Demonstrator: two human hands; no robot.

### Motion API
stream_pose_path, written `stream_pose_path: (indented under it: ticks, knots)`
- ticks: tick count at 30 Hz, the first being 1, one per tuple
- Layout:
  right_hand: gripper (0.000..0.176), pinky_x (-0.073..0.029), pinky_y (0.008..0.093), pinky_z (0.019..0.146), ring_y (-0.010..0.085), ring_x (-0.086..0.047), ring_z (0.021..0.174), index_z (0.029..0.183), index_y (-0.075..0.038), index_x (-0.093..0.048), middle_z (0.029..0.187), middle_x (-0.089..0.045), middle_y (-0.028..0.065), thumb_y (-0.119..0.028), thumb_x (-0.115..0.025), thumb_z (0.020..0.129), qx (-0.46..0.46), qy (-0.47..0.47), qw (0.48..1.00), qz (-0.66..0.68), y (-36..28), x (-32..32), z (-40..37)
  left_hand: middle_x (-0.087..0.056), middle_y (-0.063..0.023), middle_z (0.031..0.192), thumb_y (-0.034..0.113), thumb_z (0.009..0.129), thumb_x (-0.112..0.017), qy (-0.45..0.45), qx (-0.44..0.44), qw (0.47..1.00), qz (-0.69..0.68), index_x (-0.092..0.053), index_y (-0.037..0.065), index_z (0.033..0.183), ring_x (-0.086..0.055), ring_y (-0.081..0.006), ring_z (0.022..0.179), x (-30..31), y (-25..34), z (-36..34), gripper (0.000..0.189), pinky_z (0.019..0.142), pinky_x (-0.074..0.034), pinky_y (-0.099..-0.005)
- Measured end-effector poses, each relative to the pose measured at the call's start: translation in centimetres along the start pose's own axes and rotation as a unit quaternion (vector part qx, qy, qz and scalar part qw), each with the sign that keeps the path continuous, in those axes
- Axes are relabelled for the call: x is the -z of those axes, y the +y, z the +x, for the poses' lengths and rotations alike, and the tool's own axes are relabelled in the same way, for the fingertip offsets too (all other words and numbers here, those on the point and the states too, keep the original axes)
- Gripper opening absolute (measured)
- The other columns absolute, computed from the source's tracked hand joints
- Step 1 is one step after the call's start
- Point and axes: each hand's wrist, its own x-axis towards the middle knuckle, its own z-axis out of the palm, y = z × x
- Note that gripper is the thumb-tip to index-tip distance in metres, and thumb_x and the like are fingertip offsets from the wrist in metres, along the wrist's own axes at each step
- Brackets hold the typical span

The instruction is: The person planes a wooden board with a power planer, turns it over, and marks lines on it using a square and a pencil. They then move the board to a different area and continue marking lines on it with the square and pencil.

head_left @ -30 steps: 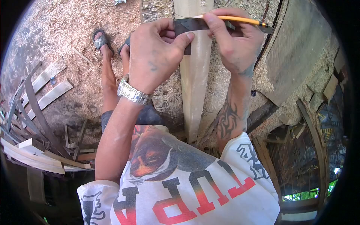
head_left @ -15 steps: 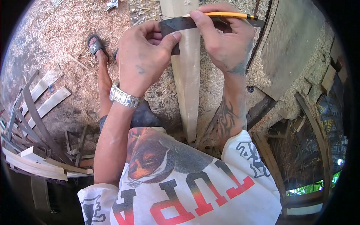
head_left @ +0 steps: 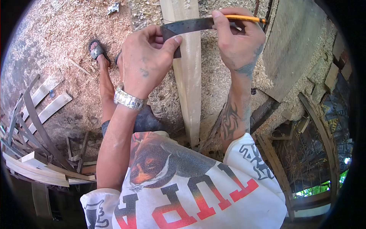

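Left hand was clamped on the corner of the dark metal square ruler, thumb pinning it against the long pale tapered wooden plank. Right hand gripped the orange pencil, lying along the ruler's blade just past the plank's right edge. The plank stretched over the sawdust-covered ground, between both arms.
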Motion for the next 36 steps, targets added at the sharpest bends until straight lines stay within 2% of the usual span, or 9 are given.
stream_pose_path:
  ticks: [2,12,16,20,24,31,32,35,36]
  knots:
    - [0.012,-0.059,0.0235,0.072,0.0122,-0.072,0.079,0.101,0.003,-0.073,0.088,-0.075,0.0079,-0.006,-0.077,0.094,-0.007,0.009,0.997,0.072,0.6,0.0,-0.2,-0.076,-0.0103,0.076,0.018,0.085,-0.082,0.001,-0.006,1.0,-0.006,-0.076,-0.004,0.095,-0.073,-0.0143,0.069,0.0,0.0,0.2,0.025,0.067,-0.059,-0.0279]
    - [0.014,-0.057,0.0221,0.071,0.0094,-0.07,0.078,0.099,0.004,-0.073,0.083,-0.074,0.0066,-0.007,-0.079,0.093,-0.051,-0.033,0.998,-0.01,-1.5,-2.5,-1.1,-0.076,-0.0097,0.077,0.018,0.085,-0.081,-0.008,0.016,0.999,-0.033,-0.076,-0.004,0.094,-0.073,-0.014,0.07,-0.5,-0.8,0.3,0.025,0.066,-0.058,-0.0286]
    - [0.014,-0.053,0.0204,0.065,0.007,-0.068,0.076,0.098,0.001,-0.075,0.082,-0.073,0.004,-0.009,-0.081,0.091,-0.086,0.028,0.995,0.034,-0.3,-1.5,-0.8,-0.077,-0.008,0.079,0.025,0.085,-0.082,-0.016,0.022,0.998,-0.064,-0.077,0.0,0.094,-0.075,-0.0149,0.072,-0.3,-1.0,0.3,0.027,0.068,-0.059,-0.0297]
    - [0.013,-0.053,0.0204,0.064,0.0066,-0.067,0.072,0.095,0.002,-0.075,0.081,-0.073,0.003,-0.009,-0.081,0.092,-0.029,-0.048,0.998,-0.031,-1.8,-2.3,-1.1,-0.078,-0.0091,0.08,0.026,0.085,-0.082,-0.012,0.024,0.999,-0.02,-0.077,0.0,0.096,-0.076,-0.0167,0.072,-0.5,-1.0,0.3,0.028,0.069,-0.059,-0.0304]
    - [0.012,-0.05,0.0192,0.063,0.0061,-0.065,0.072,0.097,-0.001,-0.077,0.079,-0.072,0.0016,-0.011,-0.081,0.092,-0.065,0.017,0.998,0.011,-0.3,-1.0,-0.6,-0.078,-0.0104,0.08,0.023,0.085,-0.082,-0.013,0.017,0.999,-0.048,-0.076,-0.002,0.096,-0.076,-0.0172,0.072,-0.2,-0.7,0.3,0.028,0.069,-0.059,-0.0301]
    - [0.013,-0.052,0.0207,0.065,0.0071,-0.067,0.073,0.095,-0.001,-0.077,0.081,-0.074,0.0031,-0.013,-0.081,0.092,-0.032,-0.015,0.997,-0.073,-1.3,-0.4,0.1,-0.077,-0.0107,0.079,0.016,0.087,-0.081,-0.006,0.003,0.999,-0.038,-0.076,-0.004,0.096,-0.074,-0.0139,0.07,-0.4,-0.7,0.2,0.023,0.068,-0.059,-0.0283]
    - [0.015,-0.055,0.0232,0.067,0.0113,-0.069,0.074,0.097,0.001,-0.075,0.083,-0.075,0.0066,-0.012,-0.079,0.094,-0.003,-0.013,0.984,-0.177,-1.5,0.1,0.3,-0.077,-0.0108,0.079,0.016,0.087,-0.081,-0.007,0.003,0.999,-0.053,-0.076,-0.005,0.096,-0.074,-0.0138,0.07,-0.4,-0.9,0.3,0.023,0.068,-0.059,-0.0281]
    - [0.015,-0.059,0.0283,0.074,0.0167,-0.072,0.079,0.1,0.003,-0.071,0.089,-0.075,0.0129,-0.012,-0.072,0.099,-0.018,0.061,0.996,0.068,0.2,0.8,-0.5,-0.076,-0.0094,0.08,0.014,0.088,-0.081,-0.018,0.002,0.997,-0.078,-0.075,-0.006,0.097,-0.072,-0.0116,0.071,-0.6,-1.3,0.7,0.023,0.068,-0.059,-0.0261]
    - [0.023,-0.06,0.0341,0.081,0.0225,-0.072,0.084,0.103,0.004,-0.064,0.094,-0.073,0.0192,-0.018,-0.057,0.107,0.016,0.06,0.995,0.077,0.2,1.2,-1.0,-0.076,-0.0077,0.082,0.014,0.09,-0.081,-0.021,0.003,0.997,-0.07,-0.074,-0.006,0.099,-0.07,-0.0095,0.072,-0.5,-1.0,0.6,0.023,0.068,-0.058,-0.0246]
